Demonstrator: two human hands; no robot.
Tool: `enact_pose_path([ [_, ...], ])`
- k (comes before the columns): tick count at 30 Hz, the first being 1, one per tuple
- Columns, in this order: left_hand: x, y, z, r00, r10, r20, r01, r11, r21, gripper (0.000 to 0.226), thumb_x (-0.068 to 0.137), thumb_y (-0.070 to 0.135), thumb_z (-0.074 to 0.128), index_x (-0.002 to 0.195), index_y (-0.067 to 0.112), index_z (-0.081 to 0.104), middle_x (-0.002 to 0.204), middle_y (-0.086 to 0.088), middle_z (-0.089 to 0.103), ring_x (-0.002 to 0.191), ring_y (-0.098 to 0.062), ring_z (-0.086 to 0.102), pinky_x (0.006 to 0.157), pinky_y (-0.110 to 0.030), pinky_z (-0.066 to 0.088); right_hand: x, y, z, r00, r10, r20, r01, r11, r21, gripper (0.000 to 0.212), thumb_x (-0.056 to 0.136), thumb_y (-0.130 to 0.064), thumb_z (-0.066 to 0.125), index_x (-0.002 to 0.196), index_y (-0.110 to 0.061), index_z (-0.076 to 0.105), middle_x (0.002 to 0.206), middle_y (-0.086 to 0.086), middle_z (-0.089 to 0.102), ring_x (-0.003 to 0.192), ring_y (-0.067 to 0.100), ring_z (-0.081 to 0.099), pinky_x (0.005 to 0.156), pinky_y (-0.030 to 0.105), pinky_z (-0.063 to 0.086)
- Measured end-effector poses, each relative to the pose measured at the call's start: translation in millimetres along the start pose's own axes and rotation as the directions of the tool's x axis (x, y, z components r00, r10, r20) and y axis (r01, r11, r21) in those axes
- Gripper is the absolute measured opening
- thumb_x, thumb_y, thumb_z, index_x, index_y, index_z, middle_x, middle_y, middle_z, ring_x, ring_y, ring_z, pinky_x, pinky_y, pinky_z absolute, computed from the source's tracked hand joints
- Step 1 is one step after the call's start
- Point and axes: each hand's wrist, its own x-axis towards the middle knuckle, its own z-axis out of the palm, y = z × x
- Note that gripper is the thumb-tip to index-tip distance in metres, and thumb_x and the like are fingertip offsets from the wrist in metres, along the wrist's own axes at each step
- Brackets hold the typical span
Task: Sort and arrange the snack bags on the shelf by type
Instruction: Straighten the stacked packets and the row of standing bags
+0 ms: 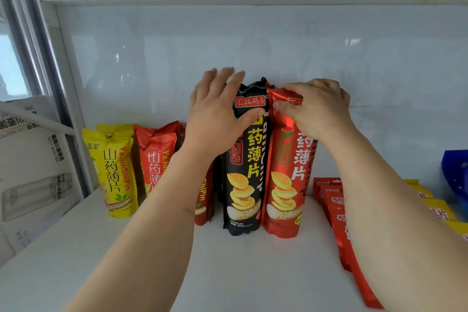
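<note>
A tall black bag (243, 159) of yam crisps is being held upright on the white shelf (240, 273), well back from its front edge and near the middle of its width. It is being gripped near the top by the left hand (215, 119), whose thumb is being pressed across the front below the red label while the fingers are being spread behind the bag's left side; they are blurred.

Touching the black bag's right side, a tall red bag (286, 180) is being kept upright. Its crimped top is being pinched by the right hand (314, 109), the thumb in front and the curled fingers over the top edge.

Toward the shelf's left edge, a yellow bag (115, 172) and red-orange bags (157, 157) are being left standing side by side. Toward the right edge, small red packets (339, 215) and yellow packets (435, 208) are being left lying in rows, with a blue bag (455, 172) at the far right.
</note>
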Motion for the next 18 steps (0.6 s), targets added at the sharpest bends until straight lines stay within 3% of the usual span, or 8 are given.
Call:
enact_pose_path([
  [4, 6, -7, 0, 0.994, 0.01, 0.109, -0.005, 0.999, -0.043, 0.067, 0.089, 0.05, 0.068, 0.145, 0.019, 0.051, 0.15, 0.001, 0.048, 0.151, -0.023, 0.018, 0.119, -0.038, 0.022, 1, -1, 1, 1.0, 0.011, -0.002, -0.011, 1.0, 0.002, 0.057, 0.089, -0.066, 0.049, 0.138, -0.037, 0.052, 0.138, 0.003, 0.053, 0.136, 0.029, 0.029, 0.107, 0.045, 0.023],
  [13, 12, -20, -19, 0.971, -0.018, 0.239, 0.06, 0.984, -0.168, 0.052, 0.089, 0.037, 0.072, 0.136, 0.022, 0.055, 0.15, 0.006, 0.048, 0.155, -0.013, 0.004, 0.124, -0.042, 0.018, -2, 1, -2, 1.0, 0.028, -0.008, -0.028, 0.999, 0.035, 0.053, 0.089, -0.063, 0.052, 0.136, -0.037, 0.055, 0.135, 0.002, 0.054, 0.135, 0.029, 0.03, 0.106, 0.045, 0.024],
  [18, 13, -6, -15, 0.966, -0.024, 0.258, 0.035, 0.999, -0.037, 0.069, 0.089, 0.049, 0.067, 0.149, 0.025, 0.044, 0.153, 0.002, 0.044, 0.155, -0.019, 0.006, 0.123, -0.041, 0.014, -4, -1, -5, 0.999, 0.036, 0.0, -0.036, 0.999, 0.033, 0.052, 0.09, -0.061, 0.053, 0.136, -0.036, 0.056, 0.136, 0.004, 0.053, 0.136, 0.029, 0.029, 0.107, 0.045, 0.023],
])
